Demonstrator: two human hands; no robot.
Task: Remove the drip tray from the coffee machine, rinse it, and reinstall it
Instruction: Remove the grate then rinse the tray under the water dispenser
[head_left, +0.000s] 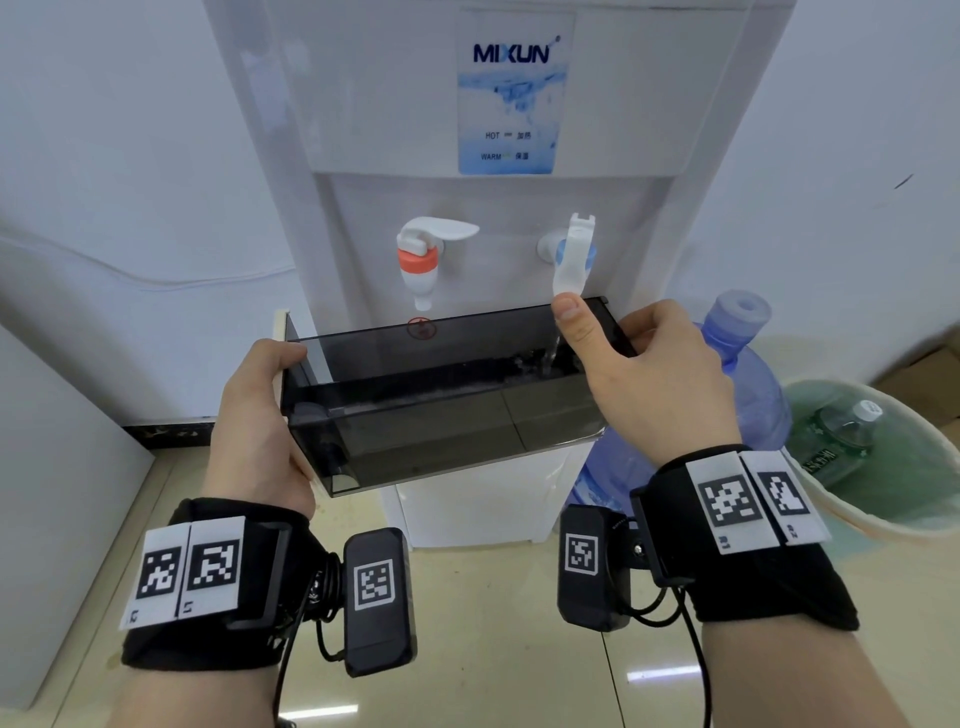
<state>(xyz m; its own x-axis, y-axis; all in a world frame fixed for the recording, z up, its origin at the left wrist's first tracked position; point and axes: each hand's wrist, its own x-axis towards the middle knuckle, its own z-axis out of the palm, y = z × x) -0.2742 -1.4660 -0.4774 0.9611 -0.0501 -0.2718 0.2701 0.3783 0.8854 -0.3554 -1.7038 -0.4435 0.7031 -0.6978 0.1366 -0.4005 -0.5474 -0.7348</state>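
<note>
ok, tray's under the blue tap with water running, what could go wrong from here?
1. The left hand alone grips the drip tray at one end; as water collects, the far end may dip and spill on the floor.
2. The stream lands near the tray's right end, close to the wall, so it could splash out towards the blue water bottle.
3. The right hand pushes the blue tap's lever with just the thumb; a slip would cut the rinse.

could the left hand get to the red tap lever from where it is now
Probably not as things stand: the left hand grips the end of the dark drip tray under the taps, so it is occupied. The way to the red tap lever itself looks open.
</note>
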